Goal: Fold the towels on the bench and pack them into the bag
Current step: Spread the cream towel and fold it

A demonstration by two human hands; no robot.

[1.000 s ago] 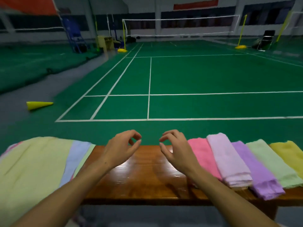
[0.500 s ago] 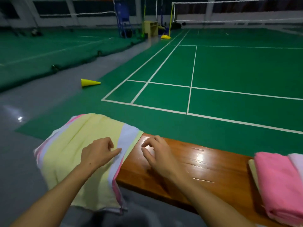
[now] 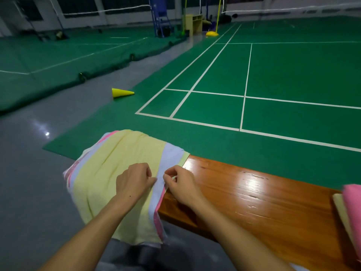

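Yellow towel [image 3: 117,173] tops an unfolded stack draped over the tabletop [image 3: 254,192] left end; left hand [image 3: 132,182] and right hand [image 3: 181,184] pinch its right edge, probably to lift it for folding.

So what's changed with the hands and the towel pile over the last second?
Both hands swung left from above the bare bench to the unfolded towel pile. The left hand now rests on the yellow towel, fingers curled at its edge; the right hand pinches the pale blue towel's edge. The pile itself hasn't visibly shifted, nor the yellow cone.
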